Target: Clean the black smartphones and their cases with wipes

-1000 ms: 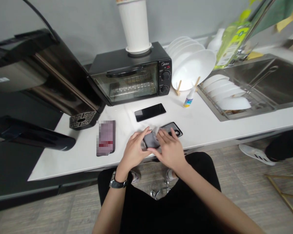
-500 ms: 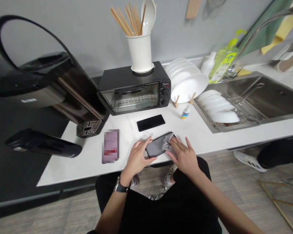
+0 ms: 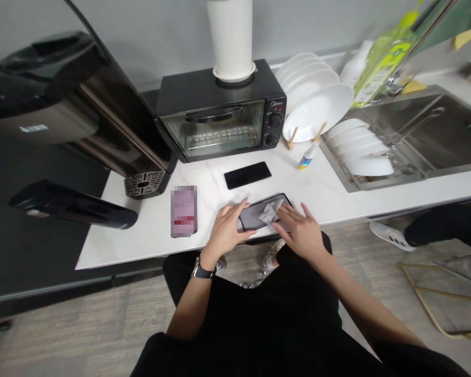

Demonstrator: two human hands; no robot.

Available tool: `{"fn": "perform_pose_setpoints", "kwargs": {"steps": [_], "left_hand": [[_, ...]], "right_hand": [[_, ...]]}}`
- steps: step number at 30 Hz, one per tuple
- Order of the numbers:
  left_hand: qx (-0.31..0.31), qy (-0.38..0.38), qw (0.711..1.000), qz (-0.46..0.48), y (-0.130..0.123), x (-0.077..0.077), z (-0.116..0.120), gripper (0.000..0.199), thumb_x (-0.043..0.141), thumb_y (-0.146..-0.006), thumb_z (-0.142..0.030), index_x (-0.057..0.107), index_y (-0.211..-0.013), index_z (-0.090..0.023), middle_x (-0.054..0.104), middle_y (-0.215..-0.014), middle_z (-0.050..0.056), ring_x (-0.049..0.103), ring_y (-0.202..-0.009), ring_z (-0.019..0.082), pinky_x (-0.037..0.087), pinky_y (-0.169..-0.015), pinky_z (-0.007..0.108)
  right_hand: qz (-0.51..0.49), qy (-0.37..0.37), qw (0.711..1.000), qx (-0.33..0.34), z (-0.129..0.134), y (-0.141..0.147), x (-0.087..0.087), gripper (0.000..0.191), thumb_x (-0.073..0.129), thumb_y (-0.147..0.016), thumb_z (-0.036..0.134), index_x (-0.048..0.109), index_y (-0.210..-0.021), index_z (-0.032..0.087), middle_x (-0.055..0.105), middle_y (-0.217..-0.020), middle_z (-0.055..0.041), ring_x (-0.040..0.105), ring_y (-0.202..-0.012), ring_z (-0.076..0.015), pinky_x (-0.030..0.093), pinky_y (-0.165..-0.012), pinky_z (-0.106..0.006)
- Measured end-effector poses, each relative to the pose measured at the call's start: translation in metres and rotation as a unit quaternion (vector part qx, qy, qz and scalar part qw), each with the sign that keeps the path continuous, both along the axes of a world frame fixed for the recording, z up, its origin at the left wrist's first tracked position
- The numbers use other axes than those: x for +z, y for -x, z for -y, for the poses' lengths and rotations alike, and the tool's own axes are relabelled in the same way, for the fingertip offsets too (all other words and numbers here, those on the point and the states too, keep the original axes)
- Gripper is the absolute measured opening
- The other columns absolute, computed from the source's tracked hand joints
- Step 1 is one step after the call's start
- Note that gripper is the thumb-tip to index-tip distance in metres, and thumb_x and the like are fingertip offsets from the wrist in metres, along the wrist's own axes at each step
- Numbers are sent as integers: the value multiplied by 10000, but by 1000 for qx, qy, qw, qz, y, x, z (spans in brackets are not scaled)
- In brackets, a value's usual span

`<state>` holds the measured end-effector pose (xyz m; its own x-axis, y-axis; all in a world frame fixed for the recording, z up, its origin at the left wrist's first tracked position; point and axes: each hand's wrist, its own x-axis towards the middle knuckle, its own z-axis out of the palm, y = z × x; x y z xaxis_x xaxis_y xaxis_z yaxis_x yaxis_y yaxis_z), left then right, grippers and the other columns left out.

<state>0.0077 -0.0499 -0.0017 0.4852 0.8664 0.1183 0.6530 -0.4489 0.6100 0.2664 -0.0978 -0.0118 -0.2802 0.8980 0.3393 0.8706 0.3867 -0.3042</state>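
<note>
Grey-faced, black-edged rectangular phone (image 3: 252, 215) sits right at the front edge of the counter (image 3: 292, 188), between both hands; can't tell if it's flat down or lifted slightly. Left hand (image 3: 224, 229) has its left end gripped, thumb on the near edge and fingers on the far one. Right hand (image 3: 302, 233) has a crumpled pale grey cloth (image 3: 271, 210) held under its fingers against the right half, one finger sticking out free.

What's changed: a second ago the cloth was more toward the left end, and now it's over on the right with a big patch of grey showing. To me that reads as wiping mid-stroke, so not done yet.

Just behind is a glossy black flat phone (image 3: 248, 175), untouched. Off to the left there's a mauve rectangular thing (image 3: 184, 212), pixelated, so no idea on details. Near the sink is a little white bottle with a blue-and-yellow label (image 3: 307, 156).

Further out: black toaster oven (image 3: 220, 118) at the wall, white plates (image 3: 322, 110) racked beside it, metal sink (image 3: 339, 170) on the right, black cylindrical flask (image 3: 76, 204) far left. Wood-look grey floor (image 3: 149, 314) below, plus someone else's white striped shoe (image 3: 392, 235).
</note>
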Motion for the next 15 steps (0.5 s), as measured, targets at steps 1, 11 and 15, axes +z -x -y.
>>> {"fn": "perform_pose_setpoints", "kwargs": {"steps": [1,11,15], "left_hand": [[-2,0,1000,1,-1,1,-1,1001,857,-842,-385,286,-1659,-302,629,-1508,60,553,-1321,296,395,-1167,474],[-5,-7,1000,-3,0,-4,-2,935,798,-864,-244,307,-1659,-282,640,-1502,52,559,-1272,289,440,-1117,436],[-1,-12,1000,-12,-1,-2,2,963,842,-859,-384,309,-1654,-279,621,-1524,67,543,-1322,299,409,-1151,456]], "right_hand": [[11,-7,1000,-27,-4,-3,0,443,462,-1099,459,659,-1352,154,704,-1391,-169,651,-1329,-311,293,-1257,-596],[-29,16,993,113,0,80,-5,658,516,-1025,654,652,-1348,97,692,-1391,-211,603,-1377,-319,315,-1266,-554],[-15,29,995,96,7,29,0,468,478,-1085,533,670,-1335,188,735,-1352,-123,637,-1347,-276,257,-1283,-570]]}}
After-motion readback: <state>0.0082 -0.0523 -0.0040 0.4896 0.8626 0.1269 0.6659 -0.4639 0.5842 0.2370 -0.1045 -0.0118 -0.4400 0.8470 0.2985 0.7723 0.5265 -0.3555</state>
